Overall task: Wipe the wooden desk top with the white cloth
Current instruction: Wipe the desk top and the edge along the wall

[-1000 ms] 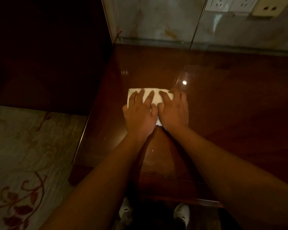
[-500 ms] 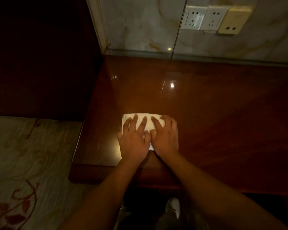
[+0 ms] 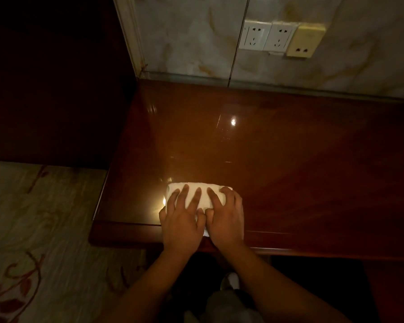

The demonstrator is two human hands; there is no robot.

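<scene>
A folded white cloth (image 3: pixel 204 193) lies flat on the glossy dark wooden desk top (image 3: pixel 278 159), close to its front edge. My left hand (image 3: pixel 181 220) and my right hand (image 3: pixel 224 217) rest side by side on the cloth, palms down, fingers spread, pressing it onto the wood. The hands cover most of the cloth; only its far strip and a small corner between the wrists show.
A marble wall (image 3: pixel 184 36) with two white sockets (image 3: pixel 265 37) and a cream plate (image 3: pixel 304 41) rises behind the desk. A dark wooden panel (image 3: pixel 51 78) stands left. Patterned floor (image 3: pixel 37 229) lies beside the desk's left edge. My shoe (image 3: pixel 230 282) shows below.
Both hands have pulled the cloth straight back toward me, from the middle of the desk top to near its front edge. Their flat press on the cloth is unchanged.
</scene>
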